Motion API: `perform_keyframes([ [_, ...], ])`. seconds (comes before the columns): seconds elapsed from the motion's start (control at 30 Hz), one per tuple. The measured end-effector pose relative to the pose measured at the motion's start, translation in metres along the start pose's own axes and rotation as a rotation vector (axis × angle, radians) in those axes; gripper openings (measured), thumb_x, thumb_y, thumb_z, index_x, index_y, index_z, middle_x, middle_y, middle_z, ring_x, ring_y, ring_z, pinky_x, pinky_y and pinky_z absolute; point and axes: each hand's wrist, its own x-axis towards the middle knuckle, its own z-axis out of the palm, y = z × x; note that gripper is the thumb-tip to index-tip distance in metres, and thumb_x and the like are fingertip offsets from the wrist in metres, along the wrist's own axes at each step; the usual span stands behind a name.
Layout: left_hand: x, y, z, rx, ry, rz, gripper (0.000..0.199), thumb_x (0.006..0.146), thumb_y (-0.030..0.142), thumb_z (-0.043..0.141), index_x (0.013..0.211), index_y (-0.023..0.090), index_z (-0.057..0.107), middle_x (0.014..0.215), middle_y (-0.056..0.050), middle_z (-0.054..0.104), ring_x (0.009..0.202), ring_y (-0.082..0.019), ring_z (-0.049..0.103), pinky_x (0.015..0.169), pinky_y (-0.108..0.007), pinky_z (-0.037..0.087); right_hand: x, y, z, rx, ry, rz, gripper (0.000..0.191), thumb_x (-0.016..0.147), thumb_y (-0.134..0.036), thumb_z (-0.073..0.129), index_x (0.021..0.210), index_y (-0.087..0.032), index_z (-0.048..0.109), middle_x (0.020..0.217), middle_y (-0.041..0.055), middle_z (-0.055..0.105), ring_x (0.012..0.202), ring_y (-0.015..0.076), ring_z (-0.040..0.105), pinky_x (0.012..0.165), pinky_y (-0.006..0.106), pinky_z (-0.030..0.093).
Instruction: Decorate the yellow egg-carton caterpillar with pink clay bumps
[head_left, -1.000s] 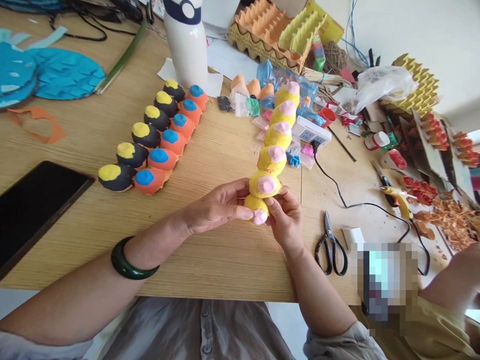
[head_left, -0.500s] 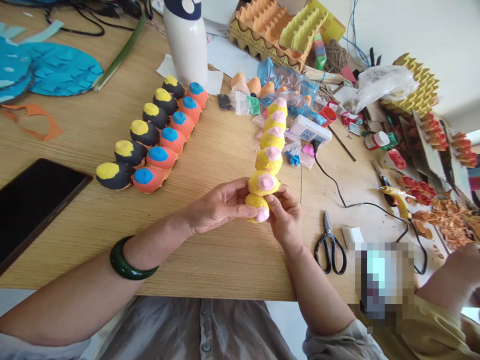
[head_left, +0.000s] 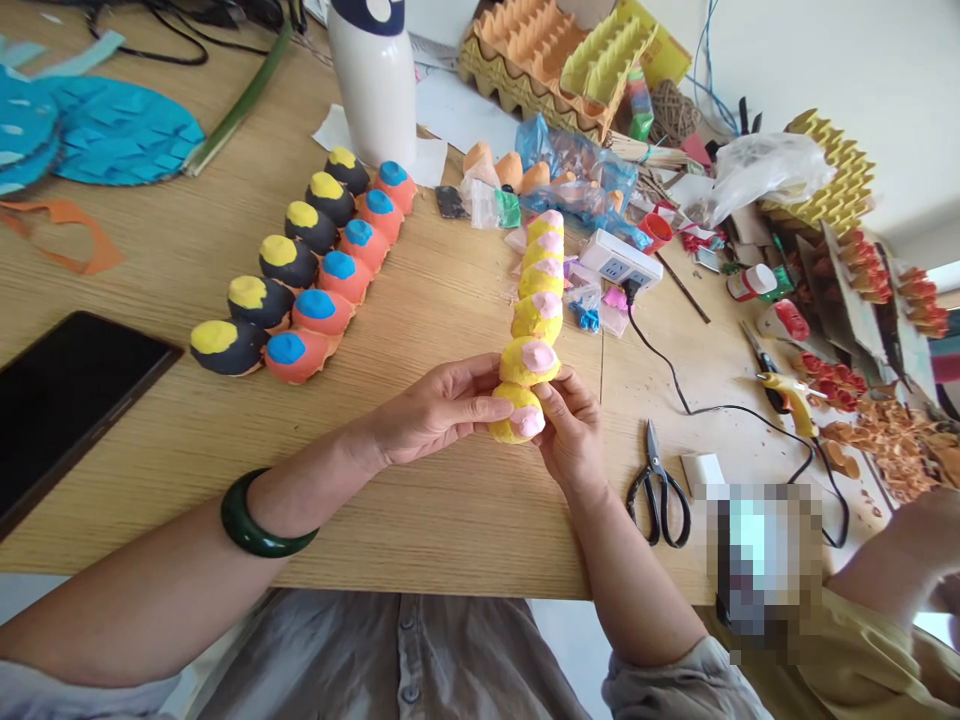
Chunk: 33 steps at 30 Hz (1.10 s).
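Observation:
A yellow egg-carton strip (head_left: 536, 318), its bumps topped with pink clay, is held between both hands above the table. My left hand (head_left: 442, 408) pinches the near end from the left, thumb on the nearest bump and fingers behind. My right hand (head_left: 574, 430) grips the same end from the right, its thumb beside the pink clay; some fingertips are hidden behind the strip. Left of the hands lie an orange egg-carton strip (head_left: 341, 310) with blue clay tops and a black egg-carton strip (head_left: 289, 268) with yellow tops, side by side.
Black-handled scissors (head_left: 658, 490) lie right of my right arm, near a power strip (head_left: 621, 260) with a cord. A phone (head_left: 75, 400) is at left, a white bottle (head_left: 373, 90) behind. Egg trays (head_left: 540, 60) are stacked at the back. Another person's arm (head_left: 896, 545) is at right.
The yellow strip has tilted and turned slightly in my hands; its far end has shifted left and down, and the nearest pink top has moved right. Both hands keep their hold.

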Motion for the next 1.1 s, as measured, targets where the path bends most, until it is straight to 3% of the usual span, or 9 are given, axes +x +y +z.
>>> perform_keyframes([
  [0.27, 0.0006, 0.0015, 0.0048, 0.04, 0.042, 0.027, 0.043, 0.081, 0.017, 0.091, 0.122, 0.02, 0.077, 0.114, -0.007, 0.08, 0.101, -0.019, 0.075, 0.089, -0.03, 0.06, -0.0004, 0.0013, -0.0005, -0.027, 0.013, 0.001, 0.035, 0.076, -0.052, 0.089, 0.094, -0.027, 0.074, 0.076, -0.0039, 0.064, 0.055, 0.0091, 0.044, 0.045, 0.021, 0.034],
  [0.57, 0.0013, 0.0, 0.0043, 0.089, 0.062, 0.02, 0.056, 0.076, 0.017, 0.094, 0.128, 0.019, 0.072, 0.123, -0.011, 0.078, 0.104, -0.022, 0.075, 0.09, -0.033, 0.061, 0.0014, 0.0043, -0.0017, -0.051, 0.013, -0.02, 0.034, 0.076, -0.053, 0.088, 0.093, -0.028, 0.073, 0.077, -0.0034, 0.065, 0.056, 0.0093, 0.044, 0.045, 0.022, 0.034],
  [0.77, 0.0009, 0.0014, 0.0059, 0.05, -0.008, 0.063, 0.045, 0.085, 0.027, 0.087, 0.127, 0.019, 0.074, 0.116, -0.009, 0.076, 0.1, -0.019, 0.071, 0.09, -0.031, 0.058, -0.0007, -0.0004, 0.0008, -0.022, 0.037, 0.015, 0.034, 0.076, -0.05, 0.089, 0.095, -0.027, 0.073, 0.077, -0.004, 0.065, 0.055, 0.0082, 0.046, 0.043, 0.019, 0.034],
  [0.93, 0.0021, 0.0, 0.0079, 0.083, 0.007, 0.076, 0.048, 0.079, 0.026, 0.092, 0.123, 0.021, 0.074, 0.115, -0.006, 0.073, 0.103, -0.018, 0.069, 0.089, -0.028, 0.058, -0.0027, 0.002, 0.0026, -0.102, 0.027, -0.082, 0.032, 0.082, -0.051, 0.087, 0.091, -0.025, 0.071, 0.074, -0.0042, 0.06, 0.055, 0.0079, 0.045, 0.042, 0.019, 0.037],
  [1.1, 0.0018, -0.0042, 0.0074, 0.167, 0.044, 0.062, 0.045, 0.086, 0.022, 0.084, 0.128, 0.021, 0.068, 0.124, -0.008, 0.072, 0.102, -0.02, 0.072, 0.093, -0.034, 0.061, -0.0058, 0.0036, 0.0061, -0.184, 0.04, -0.191, 0.032, 0.084, -0.051, 0.085, 0.093, -0.024, 0.07, 0.079, -0.0034, 0.057, 0.057, 0.0079, 0.047, 0.042, 0.019, 0.037],
])
